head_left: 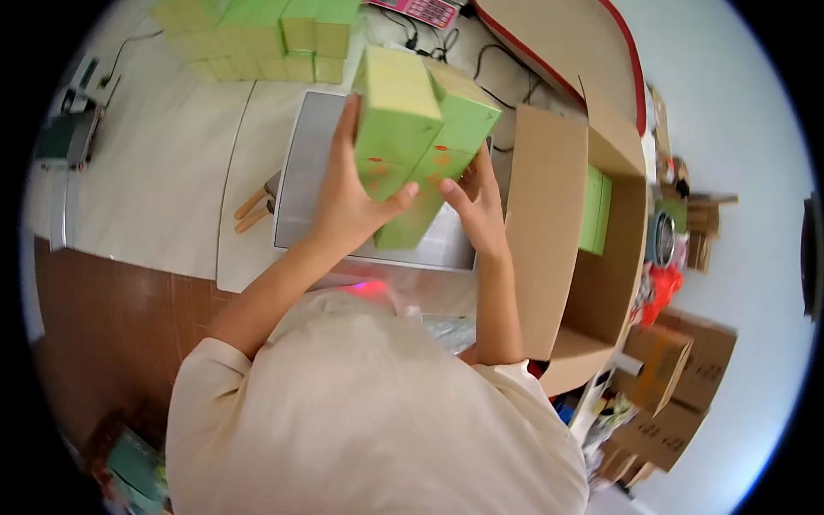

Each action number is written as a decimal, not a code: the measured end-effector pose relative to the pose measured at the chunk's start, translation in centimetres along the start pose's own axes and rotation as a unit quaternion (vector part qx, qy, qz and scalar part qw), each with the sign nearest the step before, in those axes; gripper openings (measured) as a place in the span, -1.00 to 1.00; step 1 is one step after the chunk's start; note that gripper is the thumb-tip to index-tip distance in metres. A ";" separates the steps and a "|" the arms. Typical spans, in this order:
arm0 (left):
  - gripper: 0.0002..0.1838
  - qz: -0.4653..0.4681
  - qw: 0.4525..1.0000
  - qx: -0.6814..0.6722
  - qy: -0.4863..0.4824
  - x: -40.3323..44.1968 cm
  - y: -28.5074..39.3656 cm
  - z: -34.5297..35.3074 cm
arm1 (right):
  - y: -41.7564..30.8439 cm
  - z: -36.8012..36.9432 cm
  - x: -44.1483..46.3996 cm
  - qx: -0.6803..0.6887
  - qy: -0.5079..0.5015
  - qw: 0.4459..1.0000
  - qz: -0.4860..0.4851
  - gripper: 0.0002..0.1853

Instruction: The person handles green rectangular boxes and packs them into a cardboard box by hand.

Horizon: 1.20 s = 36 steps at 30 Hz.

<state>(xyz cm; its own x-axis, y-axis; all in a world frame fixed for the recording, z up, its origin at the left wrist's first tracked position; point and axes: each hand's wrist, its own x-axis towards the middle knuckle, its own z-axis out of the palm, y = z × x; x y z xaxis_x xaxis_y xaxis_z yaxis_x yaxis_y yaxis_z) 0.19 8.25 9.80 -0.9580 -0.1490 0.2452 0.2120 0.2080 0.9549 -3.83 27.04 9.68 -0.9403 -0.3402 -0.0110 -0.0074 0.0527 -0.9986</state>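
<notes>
Between my two hands is a stack of small light-green boxes [399,129], pressed together in a block and tilted, with some orange-red print on their sides. My left hand [348,193] grips the block's left side, thumb across its front. On the opposite side my right hand [481,210] clasps it, the thumb bent in front and the fingers partly hidden behind. Beneath the block lies a flat grey metal plate [300,180] with a light rim. To the right stands an open cardboard carton [541,223], and green boxes [595,210] show inside it.
More green boxes [257,43] are stacked at the back left of the table. Wooden-handled tools [251,210] lie left of the plate. Black cables [489,56] and a pink keypad device [425,10] are at the back. Closed cartons [678,378] stand at the far right.
</notes>
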 end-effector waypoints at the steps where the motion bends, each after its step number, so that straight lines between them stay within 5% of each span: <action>1: 0.11 0.004 1.000 0.003 -0.020 -0.2 0.1 0.1 | -0.5 0.6 -0.8 -0.021 0.031 0.999 -0.028 -0.07; 6: 0.10 0.012 0.999 0.015 -0.027 -2.0 -2.2 -0.7 | -0.8 1.4 -4.0 -0.095 0.059 0.991 -0.079 -0.04; 14: -0.05 0.051 0.995 -0.031 -0.078 -2.7 -4.2 -2.7 | 0.7 2.1 -6.8 0.023 0.080 0.994 -0.073 -0.20; 16: -0.29 -0.099 0.993 0.043 -0.054 -3.0 -6.3 -3.5 | -0.5 2.5 -6.8 0.023 0.117 0.991 -0.062 -0.27; 22: -0.31 -0.024 0.995 -0.093 -0.003 -4.6 -6.0 -3.3 | 2.1 1.5 -6.9 0.032 0.200 0.979 -0.016 -0.37; 36: -0.39 -0.093 0.993 -0.067 0.037 -6.9 -4.1 -4.3 | 4.6 1.3 -7.3 0.039 0.199 0.979 0.029 -0.45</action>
<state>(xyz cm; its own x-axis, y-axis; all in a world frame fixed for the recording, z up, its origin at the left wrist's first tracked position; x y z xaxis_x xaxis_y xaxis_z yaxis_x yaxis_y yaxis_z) 6.74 4.22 4.91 -0.9674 -0.2438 0.0686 0.0607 0.0400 0.9974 3.50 28.52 5.13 -0.9966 0.0542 -0.0627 0.0619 -0.0155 -0.9980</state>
